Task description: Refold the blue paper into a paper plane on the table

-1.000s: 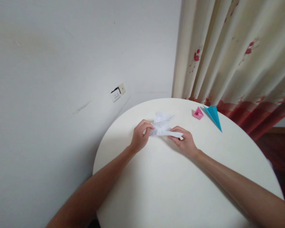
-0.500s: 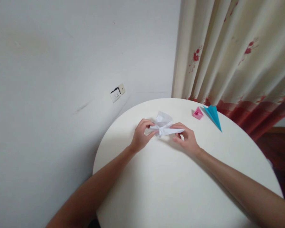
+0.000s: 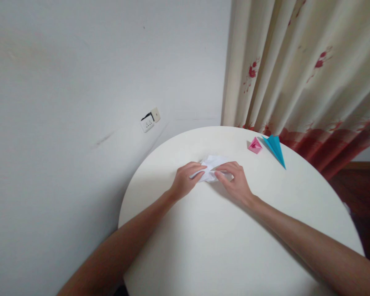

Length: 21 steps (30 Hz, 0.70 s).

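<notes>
While both hands are pressing down at the centre of the frame, the left hand (image 3: pixel 183 184) and right hand (image 3: pixel 237 183) are each pinching the white folded paper (image 3: pixel 212 169) against the round counter (image 3: pixel 222 246), fingers closed on its near edges. Judging by this, a crease is being flattened; the next move would call for firm, even pressure along the fold without letting the layers slip. Toward the upper right, a pink paper figure (image 3: pixel 254 145) and a blue paper plane (image 3: pixel 276 149) are lying just beside each other near the curtain (image 3: pixel 302 70). Fingers are hiding the paper's near edge, so its shape is hard to make out.
</notes>
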Motion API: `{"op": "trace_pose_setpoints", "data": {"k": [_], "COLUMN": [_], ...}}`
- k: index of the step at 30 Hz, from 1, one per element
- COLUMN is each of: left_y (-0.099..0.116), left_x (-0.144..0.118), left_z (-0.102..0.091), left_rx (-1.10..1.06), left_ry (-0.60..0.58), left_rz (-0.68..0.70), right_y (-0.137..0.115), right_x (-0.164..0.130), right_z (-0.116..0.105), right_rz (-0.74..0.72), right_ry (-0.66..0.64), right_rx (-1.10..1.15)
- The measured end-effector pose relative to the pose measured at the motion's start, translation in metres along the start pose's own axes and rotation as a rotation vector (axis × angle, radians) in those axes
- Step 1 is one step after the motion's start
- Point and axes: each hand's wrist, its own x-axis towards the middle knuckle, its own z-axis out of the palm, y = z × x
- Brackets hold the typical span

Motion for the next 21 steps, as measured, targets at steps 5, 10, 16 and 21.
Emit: {"op": "trace_pose_setpoints", "data": {"k": [5,10,16,21], "left_y": [0.002,0.000,-0.001,0.000], "left_x": [-0.002,-0.004,-0.002,-0.002], "left_z": [0.002,0.002,0.002,0.002], "left_rx": [-0.010,-0.035,-0.057,0.001], "left_ry": [-0.060,-0.114,-0.112,-0.147], "left_rz": [0.013,0.013,-0.007,0.038], "right_y": [0.002,0.009,0.008,0.008], "right_x": [-0.002,-0.003,-0.002,-0.002], "right_z": [0.008,0.008,0.006,0.004], "right_rz": [0.064,0.124,0.059,0.070], "right_ry": [-0.101,-0.098,-0.064,-0.071], "right_rx": [0.015,0.077,0.104,0.024]}}
